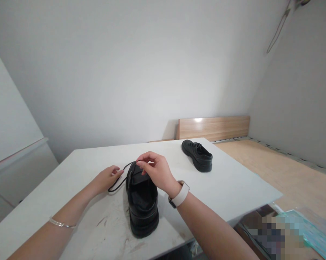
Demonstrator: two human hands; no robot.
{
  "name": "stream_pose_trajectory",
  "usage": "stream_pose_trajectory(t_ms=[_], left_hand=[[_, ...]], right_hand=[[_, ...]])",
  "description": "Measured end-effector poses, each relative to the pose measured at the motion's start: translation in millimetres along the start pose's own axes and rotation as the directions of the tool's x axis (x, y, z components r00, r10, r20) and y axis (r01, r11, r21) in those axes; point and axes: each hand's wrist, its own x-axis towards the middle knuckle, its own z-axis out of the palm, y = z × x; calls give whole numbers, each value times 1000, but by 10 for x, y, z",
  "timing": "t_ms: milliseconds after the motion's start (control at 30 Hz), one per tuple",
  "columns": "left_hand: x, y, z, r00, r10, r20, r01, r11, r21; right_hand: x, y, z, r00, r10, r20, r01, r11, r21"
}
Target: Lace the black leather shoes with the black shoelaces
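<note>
A black shoe (pixel 143 213) stands on the white table with its heel toward me and its opening facing up. A black lace (pixel 116 188) loops out from its front to the left. My left hand (pixel 107 178) is beside that loop, fingers curled, with the lace passing at the fingertips. Over the front of the shoe, my right hand (pixel 156 169) has thumb and index finger pinched at the lace's upper part; the other fingers are partly hidden. A second black shoe (pixel 201 157), its lace tied, sits farther back on the right.
The white table (pixel 92 159) has dark smudges near its front edge. Behind it stands a wooden board (pixel 214 128) against the wall. To the right lies a light wooden surface (pixel 287 166), with a teal plastic item (pixel 309 231) at the lower right.
</note>
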Motion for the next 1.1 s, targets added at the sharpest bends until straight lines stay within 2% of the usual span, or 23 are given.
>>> stream_pose_trajectory(t_ms=[133,233,400,600,700,800,900,967,1100], left_hand=[[-80,-19,54,977,-28,212,27,1000,8],[-87,3,50,968,-30,249,22,999,34],[-74,-54,70,985,-22,172,0,992,123],[-56,-66,165,996,-10,89,-6,985,174],[25,-7,154,1000,-14,4,14,993,118],[107,162,71,996,8,-87,-11,1000,-27],[134,419,-36,988,77,-133,-103,973,-206],[115,571,-72,984,124,-129,-158,942,-296],[44,671,24,985,173,-23,-168,907,-386]], right_hand=[[-22,-2,15,1000,-13,6,13,1000,-26],[-29,1,30,1000,-12,14,12,999,-41],[-44,-7,48,999,9,33,-6,997,-75],[-89,-28,80,998,-33,50,41,985,-166],[-92,-41,90,997,-59,58,70,973,-220],[-37,-85,75,995,-94,33,99,959,-266],[75,-223,47,987,-157,-22,144,948,-284],[162,-392,42,968,-244,-61,220,938,-267],[292,-906,140,868,-488,-94,460,860,-220]])
